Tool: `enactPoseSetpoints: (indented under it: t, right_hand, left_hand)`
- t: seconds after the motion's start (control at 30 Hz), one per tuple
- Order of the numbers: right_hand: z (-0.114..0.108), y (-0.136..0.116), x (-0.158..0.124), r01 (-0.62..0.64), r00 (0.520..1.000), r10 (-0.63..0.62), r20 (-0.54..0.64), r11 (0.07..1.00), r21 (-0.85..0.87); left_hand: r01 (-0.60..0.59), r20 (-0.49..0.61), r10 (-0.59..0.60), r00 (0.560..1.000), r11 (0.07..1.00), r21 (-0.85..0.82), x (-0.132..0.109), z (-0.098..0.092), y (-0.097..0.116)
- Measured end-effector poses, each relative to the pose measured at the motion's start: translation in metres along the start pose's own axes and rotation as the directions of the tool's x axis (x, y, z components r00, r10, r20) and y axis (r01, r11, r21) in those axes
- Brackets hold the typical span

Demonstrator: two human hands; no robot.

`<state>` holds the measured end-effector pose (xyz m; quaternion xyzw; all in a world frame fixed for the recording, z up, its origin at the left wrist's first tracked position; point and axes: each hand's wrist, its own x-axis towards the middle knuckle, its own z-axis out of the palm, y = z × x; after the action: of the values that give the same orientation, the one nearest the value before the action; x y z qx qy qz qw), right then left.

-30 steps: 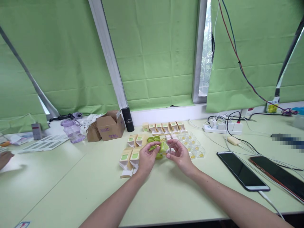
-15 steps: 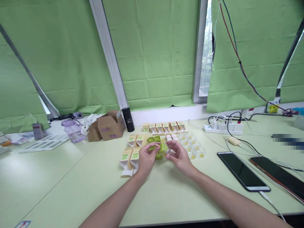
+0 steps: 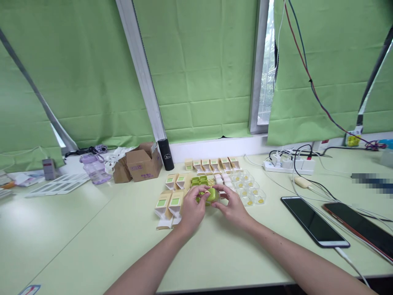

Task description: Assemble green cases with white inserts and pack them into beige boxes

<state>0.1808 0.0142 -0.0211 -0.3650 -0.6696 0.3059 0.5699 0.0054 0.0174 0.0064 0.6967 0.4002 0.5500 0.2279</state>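
Observation:
Between my two hands, above the table, is a small green case with rounded corners. My left hand grips its left side, with thumb and fingers bent around it. On the other side my right hand pinches the case; its lower part is mostly hidden. Just behind are more green cases in rows and small white pieces. Clear plastic covers with yellow spots lie right of my right hand. Left of my left hand lie open cartons with green squares.
More cartons line up at the back. A black cylinder, a cardboard box and a purple bottle stand back left. A phone, cables and a power strip are on the right.
My hands have drawn closer together around the green case. The clear part seen at its right side is now largely covered by my fingers, and its green top faces up more.

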Motion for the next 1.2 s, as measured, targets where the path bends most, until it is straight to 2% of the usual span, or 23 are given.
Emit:
enactPoseSetpoints:
  t: [0.2, 0.4, 0.5, 0.6, 0.7, 0.8, 0.93, 1.07, 1.2]
  right_hand:
    - [0.000, -0.003, 0.001, -0.008, 1.000, 0.008, -0.009, 1.000, -0.001]
    - [-0.002, -0.003, 0.000, 0.011, 1.000, -0.011, 0.011, 1.000, 0.003]
    - [-0.003, -0.003, 0.000, -0.010, 1.000, 0.010, 0.004, 1.000, 0.015]
    - [-0.005, -0.003, 0.001, -0.031, 0.999, 0.031, -0.018, 0.999, 0.031]
    - [-0.008, 0.000, 0.002, -0.029, 0.999, 0.030, -0.028, 0.999, 0.026]
    - [-0.011, -0.001, 0.002, -0.009, 1.000, 0.009, -0.021, 1.000, -0.022]
    - [-0.019, -0.014, 0.006, 0.066, 0.996, -0.073, -0.059, 0.992, -0.108]
    - [-0.041, -0.034, 0.011, 0.091, 0.983, -0.127, -0.133, 0.964, -0.251]
    - [-0.079, -0.052, 0.005, 0.081, 0.985, -0.132, -0.115, 0.926, -0.368]
  left_hand:
    - [0.010, 0.003, -0.010, 1.000, 1.000, -0.004, 0.001, -0.002, 0.002]
    - [-0.054, -0.041, 0.054, 0.998, 0.999, 0.001, -0.001, -0.002, 0.009]
    - [-0.076, -0.103, 0.073, 0.992, 0.997, -0.026, 0.000, -0.004, 0.013]
    - [-0.024, -0.194, 0.003, 0.981, 0.994, -0.107, 0.006, -0.008, 0.013]
    - [0.075, -0.264, -0.136, 0.955, 0.970, -0.231, 0.014, -0.011, 0.005]
    - [0.179, -0.259, -0.277, 0.925, 0.921, -0.345, 0.020, -0.012, -0.005]
    - [0.268, -0.226, -0.390, 0.893, 0.862, -0.431, 0.024, -0.011, -0.012]
    - [0.290, -0.196, -0.424, 0.884, 0.827, -0.482, 0.024, -0.010, -0.010]
    - [0.297, -0.175, -0.433, 0.884, 0.810, -0.506, 0.025, -0.010, -0.008]
